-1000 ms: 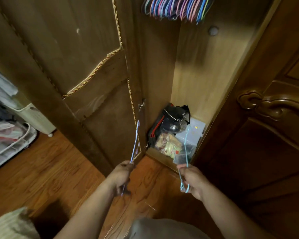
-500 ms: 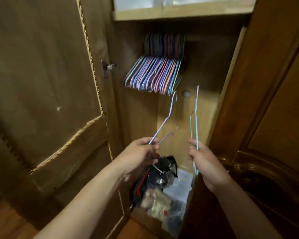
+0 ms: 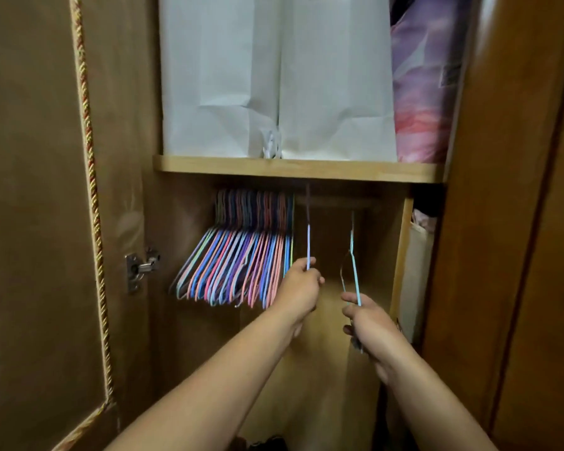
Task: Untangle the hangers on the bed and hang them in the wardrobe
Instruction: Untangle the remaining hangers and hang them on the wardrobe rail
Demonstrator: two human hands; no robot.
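Two hangers in play, one per hand, both raised toward the rail under the wooden shelf (image 3: 293, 169). Left hand (image 3: 302, 289) closed around the lower part of a pale blue wire hanger (image 3: 308, 242), held edge-on and upright; top end lost in shadow just below the shelf, so hook on or off the rail not determinable. Right hand (image 3: 368, 323) closed on a light teal hanger (image 3: 354, 262), also edge-on, upper tip reaching up toward the same dark band; seating likewise unclear. Hands apart, neither hanger touching the other — judged untangled.

Already hung: a dense row of coloured hangers (image 3: 241, 255) (pink, blue, purple, green) packed on the left part of the rail, just beside the left-hand hanger. Free rail space to the right of that row, where both held hangers are aimed.

Above the shelf: white paper bags (image 3: 274, 76) and a purple patterned bundle (image 3: 424, 86). Wardrobe door (image 3: 46, 190) open at left, hinge (image 3: 140, 266) visible.

Progress estimate: late stage, most hangers apparently up. Remaining: hook these two. Bed out of view, so count of hangers left there unknown.
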